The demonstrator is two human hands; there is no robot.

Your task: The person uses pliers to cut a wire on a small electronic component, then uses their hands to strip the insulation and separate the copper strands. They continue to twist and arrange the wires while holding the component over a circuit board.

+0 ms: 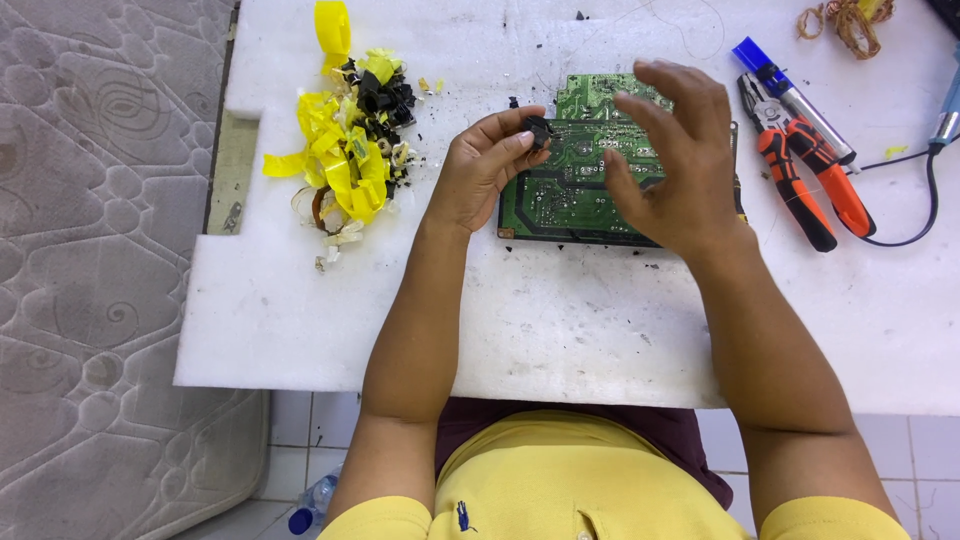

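A green circuit board (pixel 575 180) lies solder side up on a white foam sheet (pixel 520 320). My left hand (pixel 480 170) hovers at the board's left edge and pinches a small black part (pixel 538 129) between thumb and fingertips. Over the board's right half is my right hand (pixel 670 165), fingers spread and slightly curled, holding nothing and hiding that part of the board.
A heap of yellow tape scraps and black bits (pixel 350 140) lies left of the board. Orange-handled pliers (pixel 800 175) and a blue-capped tool (pixel 790 95) rest to the right, near a black cable (pixel 925 200). A grey mattress (pixel 100 250) borders the foam on the left.
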